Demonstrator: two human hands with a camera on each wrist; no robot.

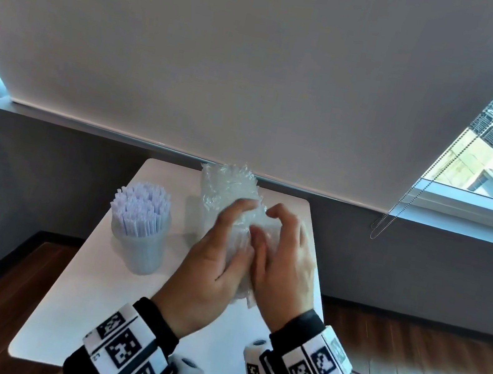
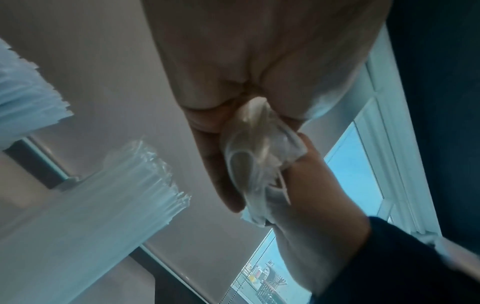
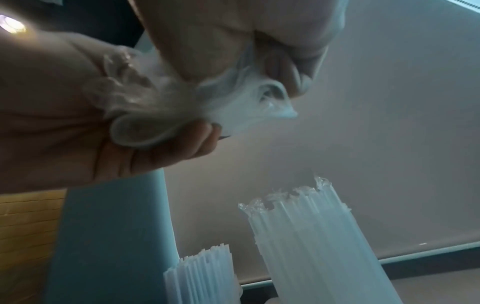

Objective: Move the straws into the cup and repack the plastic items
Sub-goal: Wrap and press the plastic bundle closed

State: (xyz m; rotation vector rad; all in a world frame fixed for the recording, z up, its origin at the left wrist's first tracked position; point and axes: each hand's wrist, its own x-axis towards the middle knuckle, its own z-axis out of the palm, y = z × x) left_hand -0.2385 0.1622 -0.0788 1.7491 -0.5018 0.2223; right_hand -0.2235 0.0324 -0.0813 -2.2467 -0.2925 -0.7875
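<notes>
Above the table (image 1: 154,289), the left hand (image 1: 212,263) and right hand (image 1: 283,269) work a crumpled clear film (image 1: 248,236) between them, fingers curled and pinching it, apparently to bunch it for repacking. Behind the hands stands a wrapped pack (image 1: 228,187), long axis vertical, torn top up. At left, the cup (image 1: 139,247) holds the straws (image 1: 141,204) upright, ends pointing up; that step appears complete.
</notes>
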